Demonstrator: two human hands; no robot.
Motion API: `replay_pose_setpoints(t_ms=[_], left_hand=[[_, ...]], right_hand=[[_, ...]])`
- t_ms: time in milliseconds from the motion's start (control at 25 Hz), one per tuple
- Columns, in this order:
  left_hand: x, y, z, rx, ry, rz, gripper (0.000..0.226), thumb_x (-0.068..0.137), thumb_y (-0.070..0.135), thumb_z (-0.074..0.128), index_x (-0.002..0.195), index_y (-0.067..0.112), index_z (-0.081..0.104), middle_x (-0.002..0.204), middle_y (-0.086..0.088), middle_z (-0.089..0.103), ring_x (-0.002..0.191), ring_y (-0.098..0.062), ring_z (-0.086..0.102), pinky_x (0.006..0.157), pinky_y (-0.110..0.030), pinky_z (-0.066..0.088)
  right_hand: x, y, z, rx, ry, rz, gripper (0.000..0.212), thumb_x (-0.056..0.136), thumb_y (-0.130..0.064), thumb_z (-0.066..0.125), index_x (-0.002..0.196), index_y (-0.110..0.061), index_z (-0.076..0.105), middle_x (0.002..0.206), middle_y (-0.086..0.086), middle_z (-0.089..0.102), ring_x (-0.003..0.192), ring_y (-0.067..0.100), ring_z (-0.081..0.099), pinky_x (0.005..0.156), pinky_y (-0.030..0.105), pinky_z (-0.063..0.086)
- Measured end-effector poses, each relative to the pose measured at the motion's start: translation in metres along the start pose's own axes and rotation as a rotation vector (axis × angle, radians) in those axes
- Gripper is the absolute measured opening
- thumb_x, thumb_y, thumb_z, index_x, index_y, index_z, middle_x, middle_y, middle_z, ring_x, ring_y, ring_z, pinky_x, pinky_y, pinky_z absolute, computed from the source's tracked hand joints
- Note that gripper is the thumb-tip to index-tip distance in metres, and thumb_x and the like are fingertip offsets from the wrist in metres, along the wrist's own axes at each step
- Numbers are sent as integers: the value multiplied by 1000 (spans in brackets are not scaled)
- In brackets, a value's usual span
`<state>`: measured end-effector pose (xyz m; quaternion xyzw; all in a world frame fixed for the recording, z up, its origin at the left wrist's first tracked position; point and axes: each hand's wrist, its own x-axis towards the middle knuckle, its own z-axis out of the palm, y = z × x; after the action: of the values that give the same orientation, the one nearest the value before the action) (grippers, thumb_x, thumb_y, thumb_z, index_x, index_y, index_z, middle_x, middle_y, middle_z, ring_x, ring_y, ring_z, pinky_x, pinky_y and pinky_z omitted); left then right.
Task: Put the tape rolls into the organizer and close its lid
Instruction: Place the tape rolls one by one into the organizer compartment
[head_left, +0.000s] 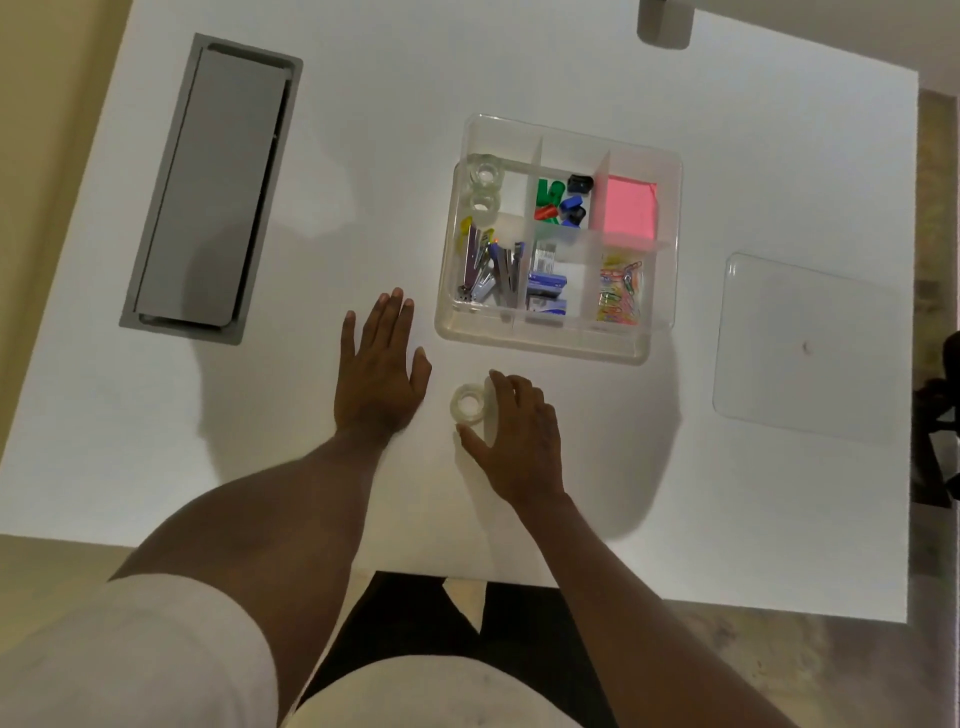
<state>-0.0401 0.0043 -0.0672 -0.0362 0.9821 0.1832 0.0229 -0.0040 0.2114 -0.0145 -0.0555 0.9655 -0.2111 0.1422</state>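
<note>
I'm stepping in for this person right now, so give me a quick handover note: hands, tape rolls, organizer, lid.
Left hand: flat on the table, empty.
Right hand: fingers closing around a tape roll on the table near the organizer.
Done: two tape rolls sit in the organizer's far-left compartment.
Left: put this roll in, then fit the lid, which lies on the table to the right.

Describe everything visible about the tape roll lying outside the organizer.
The small clear plastic tape roll looks glossy and translucent, with a round open core facing up. It lies flat on the white table, in front of the clear compartmented organizer. The right hand curls around its right side, fingers touching it, not yet lifting.
</note>
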Motion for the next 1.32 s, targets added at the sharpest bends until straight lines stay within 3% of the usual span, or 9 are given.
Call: replay_pose_setpoints(t_ms=[320, 600, 800, 920, 1120, 1240, 1320], left_hand=[[0, 0, 0, 18, -8, -10, 66, 108, 46, 32, 167, 20, 21, 177, -2, 18, 165, -19, 12, 133, -56, 8], [0, 0, 0, 37, -26, -11, 66, 109, 46, 30, 168, 20, 19, 178, -2, 16, 165, -20, 10, 133, -56, 10], [1, 0, -1, 31, -54, -20, 67, 108, 41, 35, 169, 19, 15, 178, -1, 12, 166, -16, 5, 134, -54, 8], [2, -1, -2, 22, -65, -24, 68, 108, 42, 34, 169, 19, 16, 178, -1, 12, 165, -17, 6, 133, -55, 10], [3, 0, -3, 12, -66, -24, 68, 107, 41, 36, 168, 17, 18, 178, -3, 15, 165, -18, 11, 133, -57, 13], [3, -1, -3, 14, -80, -34, 68, 107, 43, 32, 169, 18, 18, 178, -2, 14, 165, -18, 11, 133, -57, 13], [4, 0, -3, 22, -86, -33, 67, 108, 44, 29, 168, 18, 19, 178, -2, 15, 165, -18, 11, 133, -56, 14]], right_hand=[[8, -12, 5, 4, 52, -68, 55, 83, -38, 76, 131, -17, 57, 125, 5, 59, 110, 23, 56, 94, 40, 52], [60, -19, -31, 238, 213, -139, 58, 84, -35, 77, 131, -12, 53, 131, 8, 55, 118, 21, 54, 101, 35, 52], [145, -19, -87, 290, 294, -197, 49, 84, -21, 75, 125, -8, 52, 122, 8, 47, 103, 19, 54, 84, 28, 55], [193, -12, -106, 176, 307, -200, 47, 81, -21, 74, 122, -10, 53, 120, 8, 51, 101, 23, 55, 81, 29, 50], [256, -13, -119, -155, 218, -180, 47, 80, -30, 71, 123, -15, 59, 118, 7, 62, 105, 31, 59, 90, 43, 45], [280, -20, -115, -200, 112, -127, 42, 83, -25, 71, 121, -14, 58, 115, 6, 61, 94, 34, 65, 78, 40, 49], [289, -23, -112, -276, 58, -85, 35, 83, -16, 70, 115, -12, 57, 110, 8, 60, 86, 36, 66, 65, 34, 43]])
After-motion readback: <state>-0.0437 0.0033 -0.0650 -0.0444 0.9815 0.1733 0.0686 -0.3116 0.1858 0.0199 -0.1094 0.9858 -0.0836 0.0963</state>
